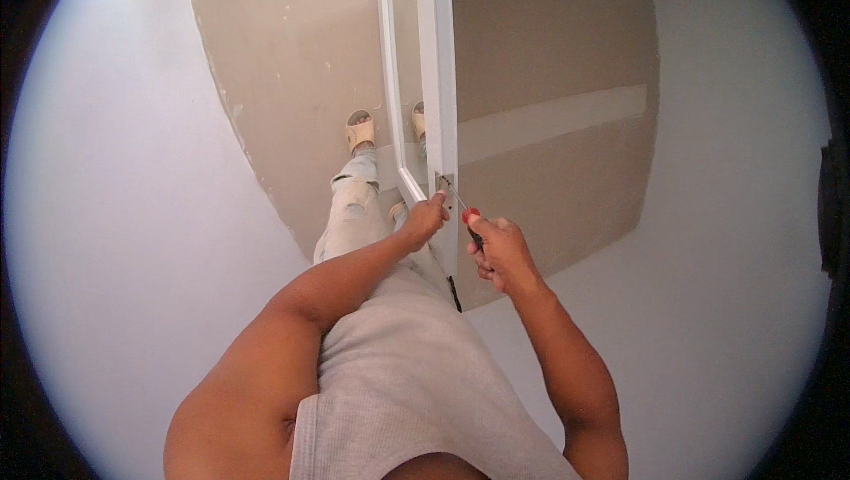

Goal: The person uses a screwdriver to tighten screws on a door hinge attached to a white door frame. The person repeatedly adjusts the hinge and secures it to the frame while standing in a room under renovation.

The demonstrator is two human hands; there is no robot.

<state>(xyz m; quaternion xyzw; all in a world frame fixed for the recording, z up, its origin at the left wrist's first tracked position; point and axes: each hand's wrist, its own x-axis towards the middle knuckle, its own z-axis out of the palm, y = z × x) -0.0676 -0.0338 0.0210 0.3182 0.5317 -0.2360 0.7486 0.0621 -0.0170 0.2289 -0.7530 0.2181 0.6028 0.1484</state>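
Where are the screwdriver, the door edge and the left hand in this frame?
screwdriver (470, 218), head view, on its red handle above the right hand's grip.
door edge (436, 64), head view, on the white narrow face of the door.
left hand (427, 217), head view, on the back of the hand by the door's edge.

Under my feet runs a tan floor (292, 55) crossed by one paler strip (549, 121); plain white walls (115, 214) rise either side of it.
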